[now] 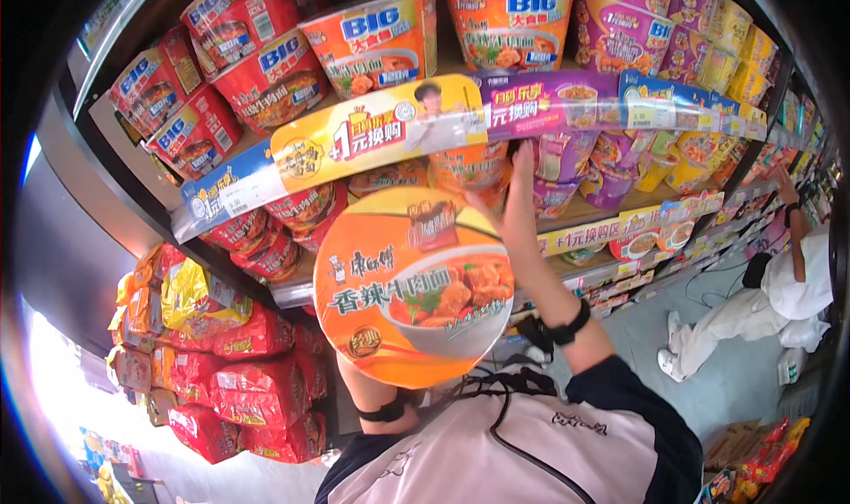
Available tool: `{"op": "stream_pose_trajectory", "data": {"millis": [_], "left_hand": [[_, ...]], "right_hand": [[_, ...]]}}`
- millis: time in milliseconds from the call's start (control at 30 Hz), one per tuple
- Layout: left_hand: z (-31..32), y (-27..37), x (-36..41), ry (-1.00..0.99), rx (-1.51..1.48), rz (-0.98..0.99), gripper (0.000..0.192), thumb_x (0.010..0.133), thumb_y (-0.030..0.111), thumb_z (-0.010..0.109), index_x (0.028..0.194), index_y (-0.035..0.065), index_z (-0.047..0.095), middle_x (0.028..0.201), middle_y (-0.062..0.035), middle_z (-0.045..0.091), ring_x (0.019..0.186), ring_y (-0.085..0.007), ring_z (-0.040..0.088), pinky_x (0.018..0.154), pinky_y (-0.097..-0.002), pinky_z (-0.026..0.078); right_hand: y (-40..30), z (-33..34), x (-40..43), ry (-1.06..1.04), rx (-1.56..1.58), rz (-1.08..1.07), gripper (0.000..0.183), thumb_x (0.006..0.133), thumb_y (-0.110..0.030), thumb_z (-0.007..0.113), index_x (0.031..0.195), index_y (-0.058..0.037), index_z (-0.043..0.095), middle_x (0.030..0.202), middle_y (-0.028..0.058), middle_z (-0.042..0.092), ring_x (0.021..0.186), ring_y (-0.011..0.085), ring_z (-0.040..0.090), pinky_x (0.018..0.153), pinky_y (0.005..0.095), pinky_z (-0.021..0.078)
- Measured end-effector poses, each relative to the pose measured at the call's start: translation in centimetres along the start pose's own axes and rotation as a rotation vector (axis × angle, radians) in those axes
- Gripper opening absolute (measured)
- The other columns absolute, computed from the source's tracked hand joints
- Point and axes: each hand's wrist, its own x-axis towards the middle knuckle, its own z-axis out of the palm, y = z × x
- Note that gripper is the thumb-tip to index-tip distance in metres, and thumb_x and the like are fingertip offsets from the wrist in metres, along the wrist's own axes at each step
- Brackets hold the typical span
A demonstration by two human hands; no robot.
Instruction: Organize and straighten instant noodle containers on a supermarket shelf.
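Observation:
An orange instant noodle bowl (pixel 415 288) with a round printed lid is close before the camera, its lid facing up at it. My left forearm, with a black wrist strap, runs up beneath the bowl, and the bowl hides my left hand, so its hold does not show. My right hand (pixel 521 205) is raised just right of the bowl, fingers pointing up towards the shelf label strip. Whether its palm or thumb touches the bowl cannot be told. Behind it on the lower shelf are orange noodle bowls (pixel 468 165) and purple noodle cups (pixel 561 162).
Large noodle buckets (pixel 508 29) fill the upper shelf above a curved label strip (pixel 378 132). Red noodle multipacks (pixel 259 391) are piled at the left. Another person (pixel 730 311) stands at the right by the shelving, one arm reaching to it. Packets lie at the lower right.

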Motion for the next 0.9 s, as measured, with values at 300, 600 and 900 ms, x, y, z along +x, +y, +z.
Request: {"op": "stream_pose_trajectory", "data": {"millis": [300,600,900], "left_hand": [[1.1,-2.2,1.6,0.006,-0.06,0.001,0.116,0.047,0.028,0.086,0.137,-0.0022,0.019,0.136,-0.015,0.032,0.124,-0.0219,0.035,0.1,-0.0381,0.031],[4.2,-1.5,2.3,-0.186,-0.09,0.011,0.121,0.058,0.059,0.068,0.139,-0.0045,0.003,0.142,-0.0235,0.017,0.131,-0.0365,0.021,0.105,-0.046,0.019],[4.9,-2.6,1.9,-0.303,0.089,0.295,0.124,0.052,0.06,0.07,0.142,0.0056,0.003,0.145,-0.0215,0.01,0.133,-0.0368,0.014,0.105,-0.0487,0.015]], "right_hand": [[-6.3,-11.7,0.9,-0.723,0.25,-0.292,0.093,0.058,-0.023,0.076,0.137,-0.0072,0.028,0.142,0.0182,0.023,0.132,0.0327,0.022,0.106,0.0421,0.0226],[-2.6,-12.7,-2.3,-0.612,0.594,0.429,0.046,0.063,-0.017,0.076,0.103,-0.0011,0.06,0.092,0.0049,0.065,0.085,0.01,0.057,0.076,0.0276,0.0452],[-3.4,-11.1,-3.5,-0.3,0.612,0.628,0.026,0.082,-0.012,0.054,0.103,0.0031,0.057,0.085,0.0037,0.064,0.077,0.0097,0.056,0.066,0.0257,0.0446]]}}
